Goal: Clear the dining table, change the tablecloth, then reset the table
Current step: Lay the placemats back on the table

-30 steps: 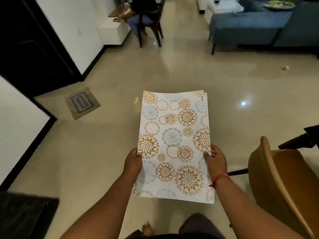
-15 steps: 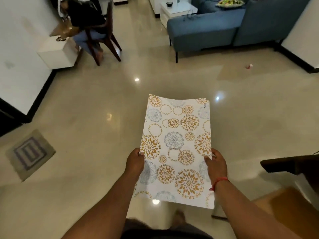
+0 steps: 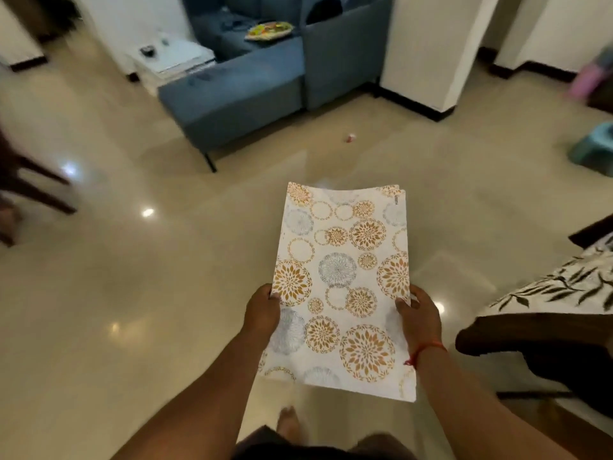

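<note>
While both hands hold it out in front of the body, the stack of patterned placemats (image 3: 341,283) lies nearly flat above the floor (image 3: 132,293), its long sides running away from the person. The left hand (image 3: 262,312) grips the left edge, fingers curled under and thumb on top near the lower half of the stack; the right hand (image 3: 419,318) clamps the right edge at about the same height, thumb pressed on the printed face, a red thread (image 3: 423,351) around its wrist. At the far right corner the edges of several sheets fan slightly apart, so more than one layer shows.

Beyond the far edge of the stack the polished floor lies open up to the blue sofa (image 3: 245,88), which is well apart from the hands. A small scrap (image 3: 350,138) lies on the floor between the sofa and the stack. To the right of the right hand, a dark chair back (image 3: 530,340) stands near, and past it the corner of the surface under a leaf-print cloth (image 3: 564,287). Far to the left of the left hand, blurred dark chair legs (image 3: 30,184) stand at the frame edge. A white wall corner (image 3: 428,51) rises beyond, right of the sofa. A bare foot (image 3: 287,423) shows below the stack's near edge.
</note>
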